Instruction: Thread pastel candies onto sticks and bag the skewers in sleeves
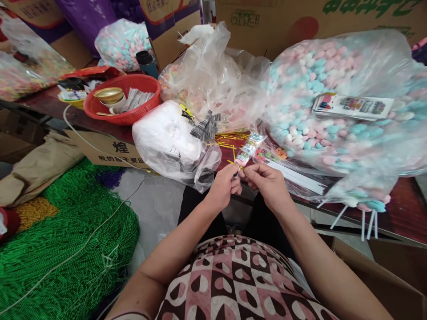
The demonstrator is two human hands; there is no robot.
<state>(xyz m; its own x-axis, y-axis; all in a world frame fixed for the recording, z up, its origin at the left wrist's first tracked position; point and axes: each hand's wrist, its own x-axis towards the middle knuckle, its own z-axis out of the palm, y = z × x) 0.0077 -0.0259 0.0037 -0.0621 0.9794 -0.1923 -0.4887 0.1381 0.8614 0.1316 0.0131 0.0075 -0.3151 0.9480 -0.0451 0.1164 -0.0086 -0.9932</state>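
A small clear packet of pastel candies [248, 149] points away from me, its near end gathered in my left hand [223, 186]. The left fingers are closed around that end. Beside it, my right hand [267, 180] pinches at a thin yellow twist tie [241, 167] at the packet's neck. My fingers partly hide the tie, so how far it wraps round cannot be seen. More yellow twist ties [230, 143] lie loose on the dark red table just beyond. Close to the packet are some colourful ring-shaped candies [271, 154] and white paper sticks [300, 177].
On the right bulges a big bag of pastel candies [320, 80], with printed wrappers [353, 106] on top. A bag of white material [167, 133] and a red basket [90, 104] stand left. Green cord [66, 240] heaps on the floor. Cardboard boxes [267, 22] line the back.
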